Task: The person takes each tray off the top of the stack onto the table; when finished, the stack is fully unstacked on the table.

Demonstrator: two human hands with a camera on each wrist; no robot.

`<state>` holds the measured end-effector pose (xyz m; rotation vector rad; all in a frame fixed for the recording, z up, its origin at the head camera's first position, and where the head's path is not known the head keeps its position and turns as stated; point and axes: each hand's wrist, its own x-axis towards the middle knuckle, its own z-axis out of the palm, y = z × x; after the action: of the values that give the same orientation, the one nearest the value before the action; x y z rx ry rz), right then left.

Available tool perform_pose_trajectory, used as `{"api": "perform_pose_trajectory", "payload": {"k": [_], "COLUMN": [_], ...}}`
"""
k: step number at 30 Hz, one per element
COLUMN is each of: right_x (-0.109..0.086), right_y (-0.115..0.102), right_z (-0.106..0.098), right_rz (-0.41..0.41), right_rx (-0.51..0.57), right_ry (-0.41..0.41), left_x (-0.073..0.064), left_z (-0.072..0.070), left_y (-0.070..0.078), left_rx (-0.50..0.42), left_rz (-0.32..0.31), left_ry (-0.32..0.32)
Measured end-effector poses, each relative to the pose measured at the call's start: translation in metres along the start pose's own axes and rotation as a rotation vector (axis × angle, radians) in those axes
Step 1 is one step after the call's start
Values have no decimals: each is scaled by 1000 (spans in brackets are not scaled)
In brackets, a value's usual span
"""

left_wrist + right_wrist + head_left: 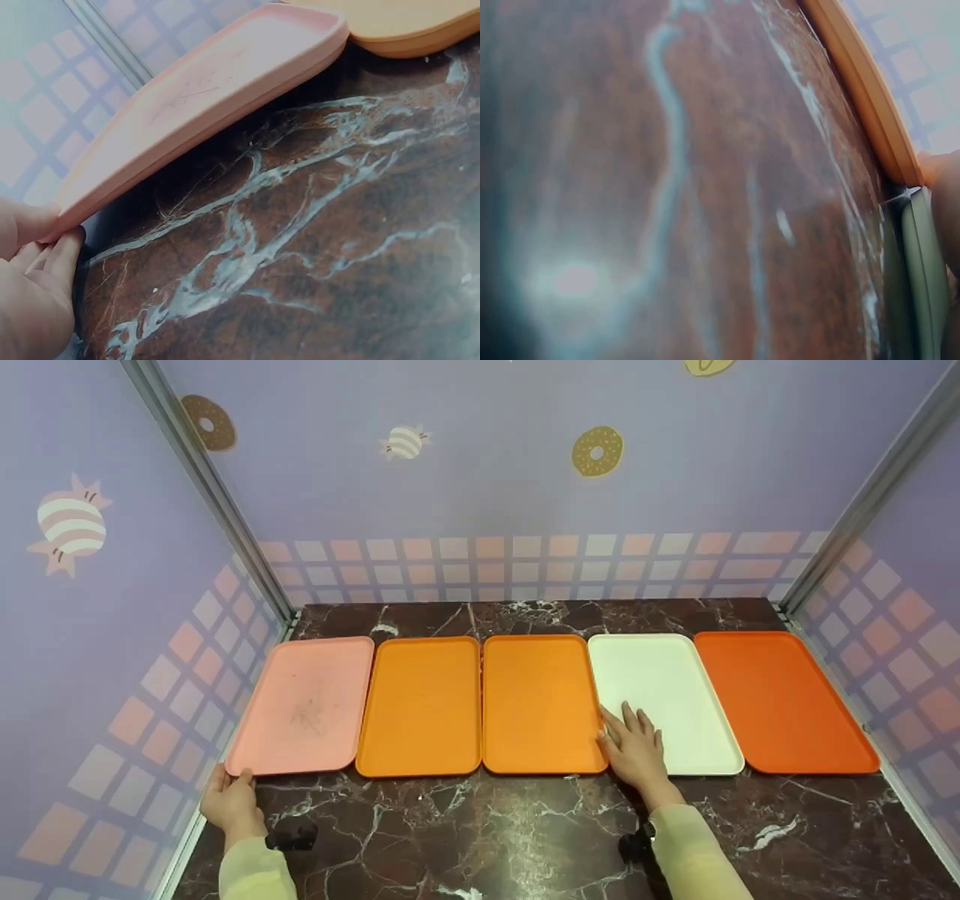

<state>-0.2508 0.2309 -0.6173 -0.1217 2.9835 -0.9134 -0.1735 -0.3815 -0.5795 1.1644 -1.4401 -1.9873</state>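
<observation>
My left hand [232, 802] grips the near left corner of a pink tray [304, 697]. In the left wrist view the thumb lies over the rim and the fingers are beneath it. Dark scuff marks show on the pink tray's surface. My right hand [636, 746] lies over the left side of a white tray [667, 682], its fingers spread and pointing away. Its thumb side meets the near right corner of an orange tray [541, 701]. The right wrist view shows only a dark sliver of that hand at its right edge.
Another orange tray [420, 705] lies between the pink one and its twin. At the far right a red-orange tray [787, 701] completes the row. All lie on a dark marble tabletop [450, 832], enclosed by purple patterned walls [487, 487] with metal corner posts [217, 495].
</observation>
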Motion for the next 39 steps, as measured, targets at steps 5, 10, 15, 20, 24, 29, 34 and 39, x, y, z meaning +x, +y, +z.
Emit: {"api": "perform_pose_trajectory", "payload": {"k": [5, 10, 15, 20, 24, 29, 34, 39], "right_x": [1, 2, 2, 2, 2, 1, 2, 4], "right_y": [-1, -1, -2, -2, -2, -3, -5, -5], "right_z": [0, 0, 0, 2, 4, 6, 3, -5], "right_rz": [-2, 3, 3, 3, -3, -6, -13, -12], "right_rx": [7, 1, 7, 8, 8, 9, 25, 66], "right_ry": [6, 2, 4, 6, 10, 4, -28, -61], "left_x": [1, 4, 7, 7, 6, 1, -3, -8], "left_z": [0, 2, 3, 5, 8, 11, 20, 38], "left_y": [2, 0, -3, -5, -8, -11, -12, -10], "left_rx": [88, 159, 335, 439, 443, 440, 394, 395], "left_rz": [47, 66, 124, 216, 250, 276, 266, 241], "left_ry": [-6, 11, 68, 118, 133, 143, 138, 124]}}
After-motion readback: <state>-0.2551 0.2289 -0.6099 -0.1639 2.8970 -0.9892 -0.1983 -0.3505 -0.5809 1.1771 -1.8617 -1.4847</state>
